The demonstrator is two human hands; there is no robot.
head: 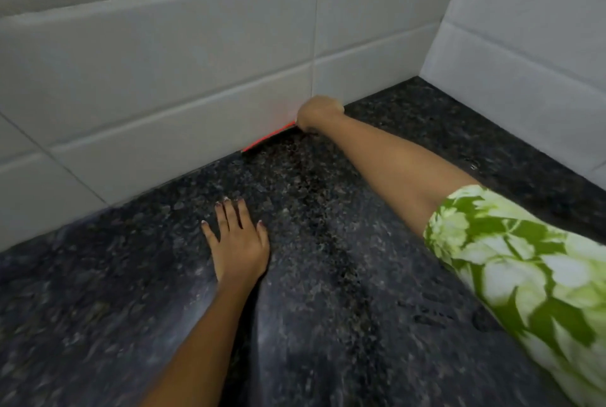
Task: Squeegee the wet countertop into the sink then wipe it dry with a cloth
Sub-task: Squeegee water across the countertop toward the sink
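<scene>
The right hand (317, 111) is fisted around a red squeegee (269, 137), whose blade edge lies along the seam where the speckled dark granite countertop (344, 275) meets the white tiled wall (164, 78) (only a red strip shows). The left hand (237, 242) rests flat on the countertop, fingers spread apart.

Dark speckled countertop (328, 275) under flat left hand (237, 242)
</scene>
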